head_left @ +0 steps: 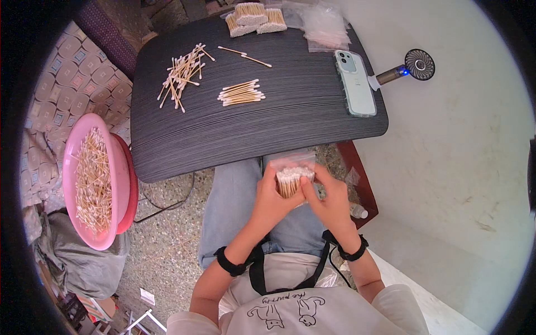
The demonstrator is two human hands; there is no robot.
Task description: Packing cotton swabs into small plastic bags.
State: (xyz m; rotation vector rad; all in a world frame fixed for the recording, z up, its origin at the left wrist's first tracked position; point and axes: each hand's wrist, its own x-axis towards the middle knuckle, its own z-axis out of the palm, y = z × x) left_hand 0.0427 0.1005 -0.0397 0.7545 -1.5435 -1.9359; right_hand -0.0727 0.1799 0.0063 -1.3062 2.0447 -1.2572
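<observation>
Over my lap, just below the table's near edge, I hold a small clear zip bag (292,161) with a bundle of cotton swabs (290,181) inside. The white tips point toward the bag's mouth at the far end. My left hand (272,192) is wrapped around the bag's left side. My right hand (329,195) grips its right side, the thumb pressed against the front. On the table, a neat small stack of swabs (242,92) lies nearest to my hands. Farther left is a loose, crisscrossed heap of swabs (183,73), and a few single swabs (244,55) lie beyond the stack.
The dark wood-grain table (301,120) carries filled swab packs (249,15) and empty clear bags (325,27) at its far edge. A phone (357,84) and a small handheld fan (410,67) are at the right. A pink basin (116,190) of loose swabs stands left; a wall rises right.
</observation>
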